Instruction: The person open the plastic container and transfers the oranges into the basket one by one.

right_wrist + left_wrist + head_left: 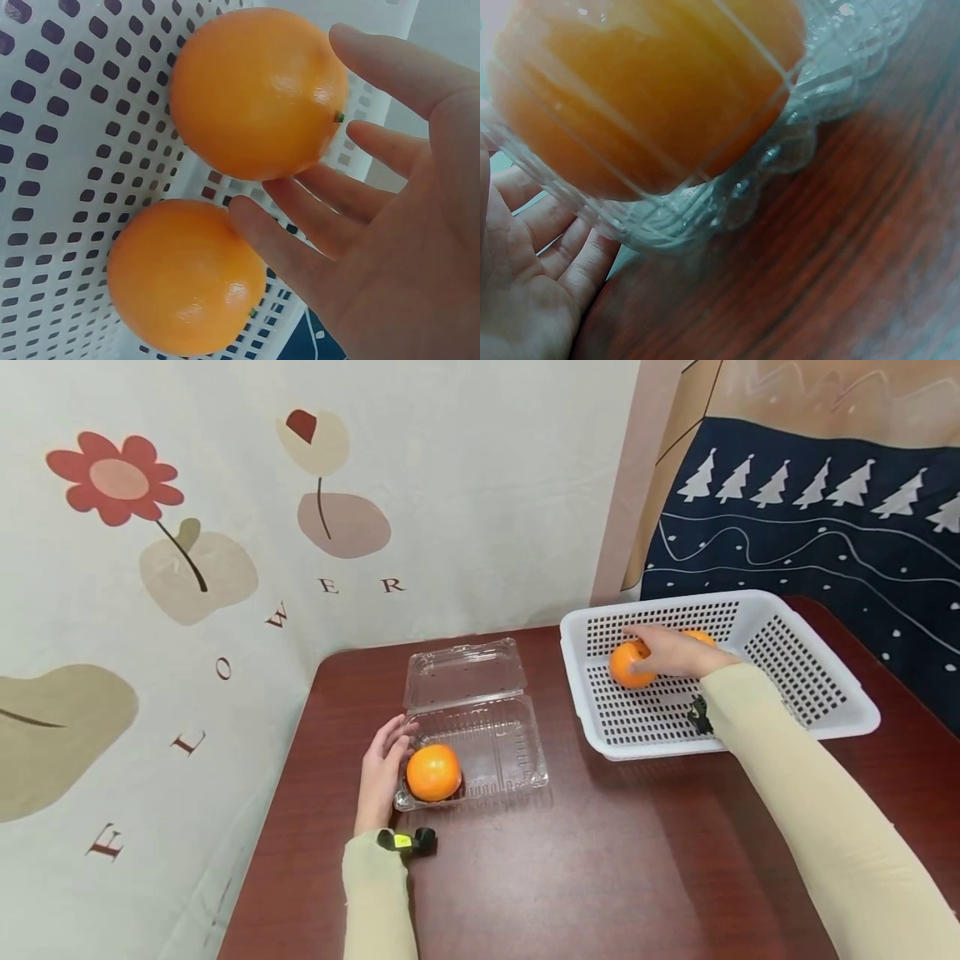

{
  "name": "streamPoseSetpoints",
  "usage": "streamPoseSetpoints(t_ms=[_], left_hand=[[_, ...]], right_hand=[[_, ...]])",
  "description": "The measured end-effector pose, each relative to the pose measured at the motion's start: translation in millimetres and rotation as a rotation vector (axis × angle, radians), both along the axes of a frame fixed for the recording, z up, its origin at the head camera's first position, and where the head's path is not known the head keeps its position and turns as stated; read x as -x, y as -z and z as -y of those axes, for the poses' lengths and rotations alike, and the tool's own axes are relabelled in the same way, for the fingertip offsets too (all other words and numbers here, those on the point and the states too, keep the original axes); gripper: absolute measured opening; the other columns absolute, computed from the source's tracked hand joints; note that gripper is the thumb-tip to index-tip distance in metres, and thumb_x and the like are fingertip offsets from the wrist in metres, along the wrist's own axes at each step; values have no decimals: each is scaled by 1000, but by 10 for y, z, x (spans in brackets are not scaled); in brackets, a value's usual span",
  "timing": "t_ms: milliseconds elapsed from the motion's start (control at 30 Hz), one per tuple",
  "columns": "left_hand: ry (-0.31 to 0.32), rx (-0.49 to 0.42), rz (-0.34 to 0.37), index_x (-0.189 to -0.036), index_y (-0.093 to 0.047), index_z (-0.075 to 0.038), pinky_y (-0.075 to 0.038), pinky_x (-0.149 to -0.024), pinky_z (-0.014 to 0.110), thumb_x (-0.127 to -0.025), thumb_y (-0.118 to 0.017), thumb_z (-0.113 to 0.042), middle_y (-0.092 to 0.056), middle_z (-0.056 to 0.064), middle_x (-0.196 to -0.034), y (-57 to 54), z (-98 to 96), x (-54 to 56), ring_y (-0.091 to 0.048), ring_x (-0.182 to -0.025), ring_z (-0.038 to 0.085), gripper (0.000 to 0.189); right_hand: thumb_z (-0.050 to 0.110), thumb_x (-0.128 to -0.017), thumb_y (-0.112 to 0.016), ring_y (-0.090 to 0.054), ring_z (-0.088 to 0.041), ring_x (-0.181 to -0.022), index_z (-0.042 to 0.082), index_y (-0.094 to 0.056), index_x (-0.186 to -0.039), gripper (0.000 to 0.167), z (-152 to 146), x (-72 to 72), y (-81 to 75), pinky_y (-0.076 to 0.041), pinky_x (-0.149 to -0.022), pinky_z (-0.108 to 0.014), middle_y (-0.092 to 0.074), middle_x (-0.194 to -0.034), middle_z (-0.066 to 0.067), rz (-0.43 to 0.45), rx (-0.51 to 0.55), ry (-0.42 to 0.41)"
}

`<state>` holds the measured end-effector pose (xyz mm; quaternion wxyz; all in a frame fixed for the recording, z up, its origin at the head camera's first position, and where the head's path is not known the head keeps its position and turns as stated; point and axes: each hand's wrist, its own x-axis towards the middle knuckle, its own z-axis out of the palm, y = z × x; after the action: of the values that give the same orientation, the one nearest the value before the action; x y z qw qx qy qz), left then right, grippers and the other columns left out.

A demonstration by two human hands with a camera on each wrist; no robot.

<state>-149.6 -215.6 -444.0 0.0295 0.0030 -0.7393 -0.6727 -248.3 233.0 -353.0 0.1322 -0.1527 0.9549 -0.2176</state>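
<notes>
A hinged clear plastic box (495,739) lies with its lid (465,675) folded back. One orange (433,772) sits in its near left corner. My left hand (384,764) rests along the box's left side, fingers extended; the left wrist view shows them against the clear wall, beside the orange (652,90). Inside the white basket, my right hand (675,652) reaches over an orange (628,665), with another orange (699,636) partly hidden behind the hand. In the right wrist view, thumb and fingers spread around the upper orange (259,94), while a fingertip is close to the lower orange (186,277).
The white perforated basket (832,672) stands at the back right of the brown table (570,860), right of the box. A printed wall cloth (480,485) rises behind the table, and a dark cloth with white trees (810,543) hangs behind the basket.
</notes>
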Motion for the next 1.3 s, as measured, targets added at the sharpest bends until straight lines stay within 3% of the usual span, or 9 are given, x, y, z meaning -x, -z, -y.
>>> streamPoseSetpoints(t_ms=[100, 333, 433, 633, 900, 1300], left_hand=[[-3, 1, -7, -132, -41, -11, -41, -91, 30, -93, -47, -14, -52, 12, -124, 23, 9, 13, -47, -112, 26, 40], [-20, 15, -31, -131, -44, -21, -40, -91, 31, -92, -50, -23, -55, 3, -121, 236, 82, 98, -49, -109, 18, 39], [-24, 20, -37, -130, -44, -21, -40, -91, 32, -92, -50, -24, -55, 3, -120, 250, 83, 107, -49, -109, 18, 39], [-19, 5, -10, -131, -43, -20, -39, -92, 33, -91, -50, -24, -54, 3, -121, 209, 73, 86, -48, -110, 20, 40], [2, 4, -10, -133, -40, -12, -37, -95, 39, -93, -48, -16, -52, 10, -124, 50, 29, 19, -46, -112, 25, 41], [7, 18, -17, -135, -38, -10, -37, -94, 38, -93, -47, -17, -51, 12, -125, 43, 12, -1, -46, -113, 27, 43]], right_hand=[[20, -84, -58, -30, -33, -121, 1, -27, -137, 65, 0, -5, -31, -20, -101, -52, -32, -137, -20, 11, -8, 1], [24, -86, -57, -27, -34, -124, 3, -27, -138, 64, 12, -22, -72, -20, -100, -54, -31, -137, -20, 25, -11, 5], [25, -86, -57, -27, -35, -124, 4, -27, -138, 64, 21, -35, -99, -21, -100, -54, -31, -138, -20, 20, -14, 3], [25, -85, -57, -25, -33, -126, 6, -26, -139, 65, 50, -76, -162, -20, -100, -54, -28, -140, -17, 12, -15, -14], [25, -85, -58, -22, -34, -128, 11, -26, -140, 65, 105, -89, -219, -20, -100, -56, -25, -142, -15, 17, -6, -13], [28, -85, -58, -27, -31, -125, 11, -29, -139, 63, 111, -156, -263, -24, -99, -53, -28, -140, -14, -17, -1, -30]])
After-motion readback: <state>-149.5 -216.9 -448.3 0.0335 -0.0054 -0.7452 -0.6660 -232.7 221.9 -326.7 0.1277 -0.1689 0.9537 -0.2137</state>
